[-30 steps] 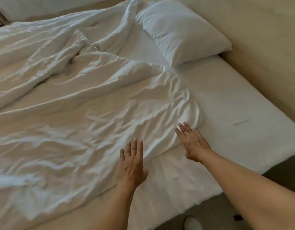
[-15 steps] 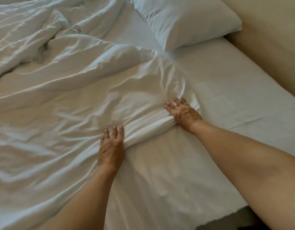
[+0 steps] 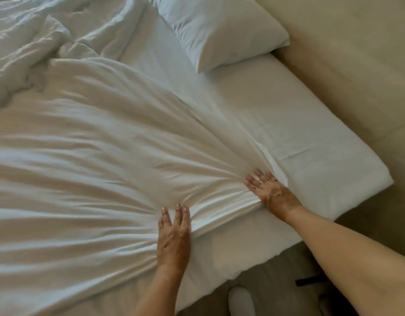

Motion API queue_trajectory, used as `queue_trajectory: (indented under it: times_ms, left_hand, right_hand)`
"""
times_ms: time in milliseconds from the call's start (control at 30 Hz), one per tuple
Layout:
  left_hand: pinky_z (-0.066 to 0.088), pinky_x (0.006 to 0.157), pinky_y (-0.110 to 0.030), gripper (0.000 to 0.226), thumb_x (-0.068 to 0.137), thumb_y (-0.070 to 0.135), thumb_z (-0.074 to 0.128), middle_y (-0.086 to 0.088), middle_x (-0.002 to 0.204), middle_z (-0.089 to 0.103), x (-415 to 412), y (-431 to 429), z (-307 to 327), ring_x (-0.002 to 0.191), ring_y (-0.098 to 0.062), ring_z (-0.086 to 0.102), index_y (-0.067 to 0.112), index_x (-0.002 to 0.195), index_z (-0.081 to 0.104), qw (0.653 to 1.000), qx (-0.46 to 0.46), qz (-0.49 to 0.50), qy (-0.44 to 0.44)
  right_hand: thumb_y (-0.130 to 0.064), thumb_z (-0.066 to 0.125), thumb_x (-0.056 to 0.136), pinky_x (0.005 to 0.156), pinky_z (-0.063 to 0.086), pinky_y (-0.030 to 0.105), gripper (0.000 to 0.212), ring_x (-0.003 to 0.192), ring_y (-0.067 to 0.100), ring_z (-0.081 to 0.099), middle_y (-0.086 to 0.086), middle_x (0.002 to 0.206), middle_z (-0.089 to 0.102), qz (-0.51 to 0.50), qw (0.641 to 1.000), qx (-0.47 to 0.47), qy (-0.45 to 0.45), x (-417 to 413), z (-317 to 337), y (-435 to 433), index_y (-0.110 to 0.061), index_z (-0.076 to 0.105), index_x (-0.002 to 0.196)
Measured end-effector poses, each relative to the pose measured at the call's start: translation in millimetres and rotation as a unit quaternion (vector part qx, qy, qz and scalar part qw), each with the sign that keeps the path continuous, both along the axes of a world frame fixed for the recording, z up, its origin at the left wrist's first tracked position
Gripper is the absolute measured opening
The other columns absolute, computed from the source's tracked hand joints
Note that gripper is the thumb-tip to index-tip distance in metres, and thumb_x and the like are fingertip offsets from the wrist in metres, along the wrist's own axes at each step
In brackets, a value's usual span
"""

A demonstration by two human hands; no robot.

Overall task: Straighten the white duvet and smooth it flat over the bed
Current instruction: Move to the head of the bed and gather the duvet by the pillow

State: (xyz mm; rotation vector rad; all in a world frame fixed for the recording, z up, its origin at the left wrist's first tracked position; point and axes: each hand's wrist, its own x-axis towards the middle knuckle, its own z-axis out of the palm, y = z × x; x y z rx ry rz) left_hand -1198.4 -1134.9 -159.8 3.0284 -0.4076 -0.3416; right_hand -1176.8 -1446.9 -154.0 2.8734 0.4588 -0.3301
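Now, duvet (image 3: pixel 94 167): white, spread over the left and centre of the frame, crumpled into a heap at the upper left; long creases fan out from its right edge toward both hands.
Duvet edge: gathered into a thick roll that runs between the two hands, lower centre to centre right.
Left hand (image 3: pixel 174 240): lower centre, palm down on the duvet, fingers (image 3: pixel 166 218) straight and close together, touching the cloth just left of the roll; thumb hidden.
Right hand (image 3: pixel 273 193): centre right, laid on the upper end of the roll, fingers slightly spread and flat on the fabric; thumb hidden under the hand.
Bed sheet (image 3: pixel 311 133): bare white strip right of the duvet edge, reaching the mattress corner.
Pillow (image 3: pixel 219 30): white, top centre, on the sheet, well apart from the hands.
Floor (image 3: pixel 276 281): brownish, lower right.
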Motion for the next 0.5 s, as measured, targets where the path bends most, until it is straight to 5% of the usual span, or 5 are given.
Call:
queue_trajectory:
  times_ms: [100, 167, 267, 400, 500]
  left_hand:
    - [0.039, 0.104, -0.052, 0.068, 0.077, -0.016, 0.044, -0.016, 0.144, 0.048, -13.9, 2.6, 3.0, 0.131, -0.045, 0.043, 0.005, 0.142, 0.045, 0.999, -0.029, -0.017, -0.018]
    - [0.034, 0.108, -0.052, 0.074, 0.074, -0.010, 0.041, -0.016, 0.148, 0.041, -17.4, 6.9, 8.8, 0.135, -0.042, 0.039, 0.007, 0.147, 0.037, 0.999, -0.031, -0.031, -0.023]
    - [0.022, 0.114, -0.055, 0.091, 0.068, -0.012, 0.051, -0.016, 0.155, 0.028, -15.3, 16.5, 14.0, 0.141, -0.042, 0.027, 0.010, 0.152, 0.022, 0.999, -0.025, -0.027, -0.017]
    - [0.005, 0.120, -0.048, 0.081, 0.086, -0.010, 0.035, -0.013, 0.162, 0.001, 8.2, 34.6, 15.9, 0.147, -0.039, 0.001, 0.018, 0.155, 0.003, 1.000, -0.019, 0.018, 0.005]
    - [0.011, 0.120, -0.044, 0.065, 0.094, -0.007, 0.026, -0.012, 0.161, 0.015, 9.1, 25.4, 11.4, 0.147, -0.039, 0.012, 0.014, 0.154, 0.014, 0.999, -0.001, 0.027, 0.025]
  right_hand:
    - [0.000, 0.051, 0.070, 0.092, 0.047, 0.055, 0.054, 0.113, 0.040, 0.062, 0.017, 0.125, 0.064, -0.049, 0.998, 0.011, 0.022, -10.8, 18.8, 11.4, 0.001, 0.063, 0.123]
    - [-0.009, 0.069, 0.064, 0.110, 0.026, 0.053, 0.079, 0.133, 0.037, 0.046, 0.014, 0.144, 0.048, -0.073, 0.996, 0.024, 0.041, -13.0, 27.6, 26.5, 0.000, 0.048, 0.139]
    - [-0.004, 0.052, 0.081, 0.117, -0.005, 0.048, 0.084, 0.149, 0.031, 0.005, 0.009, 0.161, 0.007, -0.020, 0.997, 0.063, 0.034, -7.8, 29.0, 58.5, -0.007, 0.010, 0.154]
    - [0.012, 0.023, 0.093, 0.120, 0.002, 0.050, 0.070, 0.149, 0.031, -0.007, 0.008, 0.163, -0.007, 0.001, 0.997, 0.056, 0.062, 17.8, 17.0, 78.0, -0.010, -0.003, 0.154]
    - [0.012, 0.021, 0.095, 0.120, 0.005, 0.047, 0.066, 0.149, 0.031, -0.003, 0.007, 0.163, -0.002, 0.001, 0.996, 0.045, 0.080, 8.2, 10.2, 65.7, -0.009, 0.000, 0.154]
